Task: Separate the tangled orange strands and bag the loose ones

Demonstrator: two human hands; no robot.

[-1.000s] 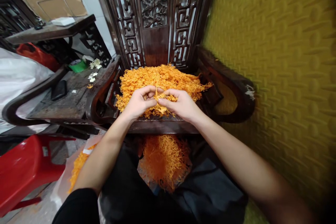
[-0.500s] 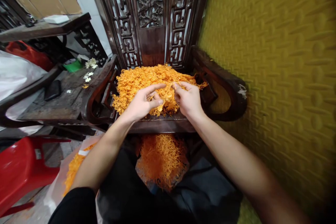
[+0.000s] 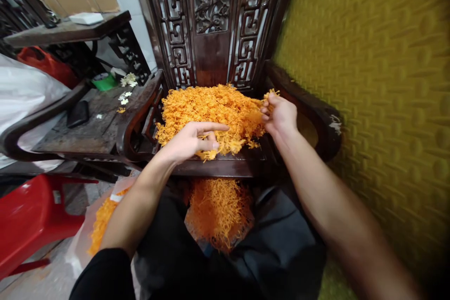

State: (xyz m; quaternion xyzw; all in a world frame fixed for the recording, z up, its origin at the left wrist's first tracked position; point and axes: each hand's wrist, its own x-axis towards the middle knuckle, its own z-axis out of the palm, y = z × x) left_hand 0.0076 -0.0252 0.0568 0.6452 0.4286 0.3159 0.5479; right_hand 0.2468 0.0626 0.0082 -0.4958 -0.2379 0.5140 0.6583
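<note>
A broad heap of thin, branching orange sprigs, apparently plastic [image 3: 207,108], covers the seat of a dark carved wooden chair [image 3: 211,54]. Over the front of the heap, my left hand [image 3: 188,143] has its index finger stretched out while the thumb and other fingers close on some lighter orange sprigs [image 3: 211,153]. My right hand [image 3: 282,115] is at the heap's right edge, by the armrest, its fingertips pinched on a small orange sprig [image 3: 270,94]. Part of what each hand grips is hidden by the fingers.
A clear bag of orange strands [image 3: 223,213] sits below the seat between my legs. Another bag with orange pieces [image 3: 101,225] stands at left, near a red plastic stool [image 3: 38,220]. Green tape [image 3: 104,82] and a black wallet-like item [image 3: 78,114] lie on the neighbouring seat. A yellow textured surface [image 3: 379,79] rises at right.
My right hand has moved right and slightly up, away from my left, to the heap's right edge. The left hand stays over the front of the heap. The view has shifted a little.
</note>
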